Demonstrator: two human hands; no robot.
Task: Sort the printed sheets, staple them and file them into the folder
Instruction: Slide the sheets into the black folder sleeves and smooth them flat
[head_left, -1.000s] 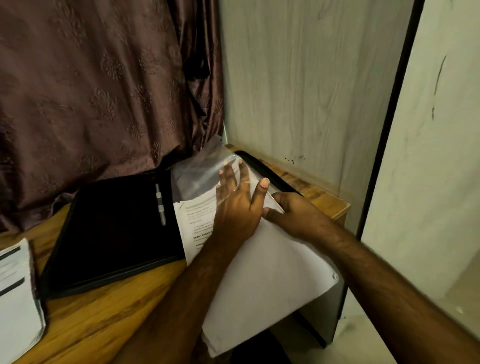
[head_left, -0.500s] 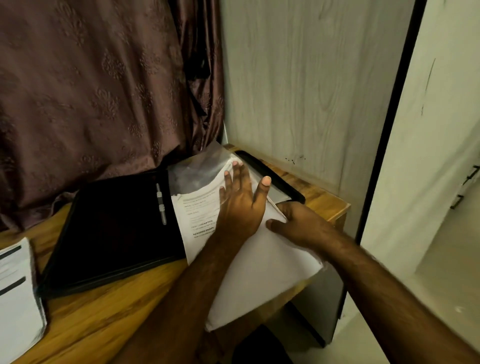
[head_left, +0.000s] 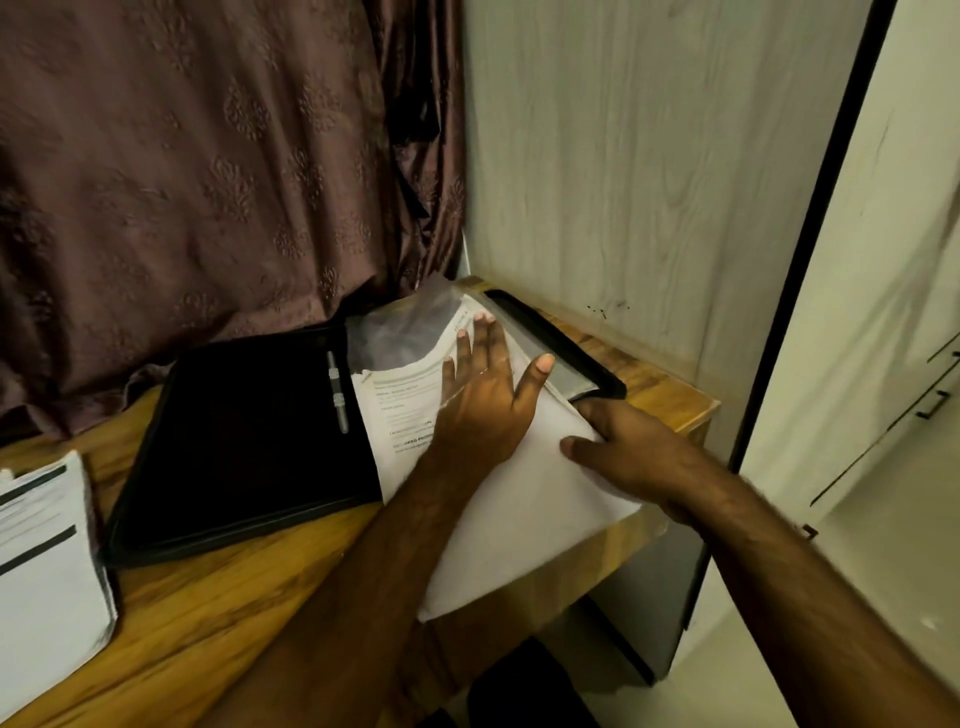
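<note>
White printed sheets (head_left: 519, 499) have slid deeper into black folder (head_left: 244, 436); flat left hand (head_left: 485, 400) presses, right hand (head_left: 623, 452) grips their edge.

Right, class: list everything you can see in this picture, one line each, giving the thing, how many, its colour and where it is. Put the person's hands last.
folder: one, black, lying open on the table, left of centre.
clear sleeve: one, transparent, at the folder's far right half.
printed sheets: one bundle, white, partly in the sleeve, near end overhanging the table edge.
paper stack: one, white with dark bars, at the table's left end.
table: one, brown wood, under everything.
curtain: one, dark brown, patterned, behind the table.
wall panel: one, pale wood grain, to the right.
left hand: flat on the sheets, fingers straight.
right hand: holds the sheets' right edge.
</note>
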